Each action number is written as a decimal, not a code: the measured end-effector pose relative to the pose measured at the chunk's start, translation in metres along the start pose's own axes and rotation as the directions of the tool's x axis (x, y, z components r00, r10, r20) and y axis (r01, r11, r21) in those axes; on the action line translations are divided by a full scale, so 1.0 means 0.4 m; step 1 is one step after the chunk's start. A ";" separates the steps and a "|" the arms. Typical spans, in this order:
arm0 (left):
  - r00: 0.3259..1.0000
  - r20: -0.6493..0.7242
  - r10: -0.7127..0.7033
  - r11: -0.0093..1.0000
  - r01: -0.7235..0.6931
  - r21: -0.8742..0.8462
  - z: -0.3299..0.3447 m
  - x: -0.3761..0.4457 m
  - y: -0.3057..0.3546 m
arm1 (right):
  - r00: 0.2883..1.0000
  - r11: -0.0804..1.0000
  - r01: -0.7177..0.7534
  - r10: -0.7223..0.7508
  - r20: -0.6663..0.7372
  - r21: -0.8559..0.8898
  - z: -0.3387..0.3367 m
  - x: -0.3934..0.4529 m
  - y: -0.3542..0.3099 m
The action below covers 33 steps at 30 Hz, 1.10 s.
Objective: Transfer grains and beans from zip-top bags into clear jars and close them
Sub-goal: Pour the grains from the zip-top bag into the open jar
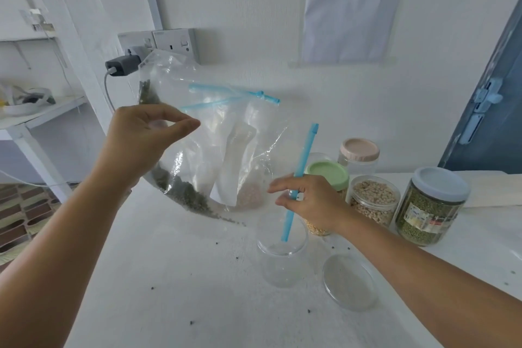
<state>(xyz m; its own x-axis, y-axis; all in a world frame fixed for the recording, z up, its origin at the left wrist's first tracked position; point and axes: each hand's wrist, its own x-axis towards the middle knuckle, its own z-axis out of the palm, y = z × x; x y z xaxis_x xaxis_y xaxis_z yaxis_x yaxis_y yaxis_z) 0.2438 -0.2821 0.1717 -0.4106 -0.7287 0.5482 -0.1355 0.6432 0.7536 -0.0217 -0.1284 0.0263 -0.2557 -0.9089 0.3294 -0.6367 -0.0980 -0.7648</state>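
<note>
My left hand [147, 138] pinches a large clear zip-top bag [214, 133] and holds it up above the white table [175, 277]. Dark green grains lie along the bag's lower left edge, and pale grains sit at its bottom. My right hand [308, 200] pinches the blue zip strip [300, 178] of another clear bag, over an open empty clear jar [282, 254]. A clear lid [350, 281] lies flat beside that jar.
Several jars stand at the right: a green-lidded one [329, 175], a pink-lidded one [360, 151], an open jar of beige beans [374, 202] and a blue-lidded jar of green beans [429, 206]. Loose grains dot the table. A charger [123, 65] is plugged into the wall.
</note>
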 end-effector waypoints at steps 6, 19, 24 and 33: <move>0.998 -0.016 0.065 0.997 -0.065 0.031 0.010 0.021 0.007 | 0.997 0.999 0.038 -0.036 -0.065 0.022 -0.003 0.007 -0.009; 0.993 -0.025 0.116 0.992 -0.115 0.055 0.003 0.033 0.015 | 0.999 0.997 0.031 -0.033 0.023 0.072 0.008 -0.002 -0.029; 0.991 -0.031 0.134 0.990 -0.132 0.045 0.013 0.029 0.022 | 0.982 0.997 -0.047 0.056 0.178 -0.054 -0.006 -0.014 -0.023; 0.986 -0.038 0.160 0.987 -0.159 0.020 0.009 0.036 0.041 | 0.999 1.000 -0.018 0.019 0.051 -0.010 -0.002 -0.012 -0.023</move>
<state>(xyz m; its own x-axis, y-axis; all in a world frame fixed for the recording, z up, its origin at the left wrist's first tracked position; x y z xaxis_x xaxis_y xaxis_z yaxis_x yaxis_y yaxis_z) 0.2324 -0.2814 0.1905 -0.3925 -0.6248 0.6750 -0.0862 0.7556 0.6493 -0.0150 -0.1230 0.0323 -0.2305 -0.9299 0.2866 -0.6391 -0.0774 -0.7652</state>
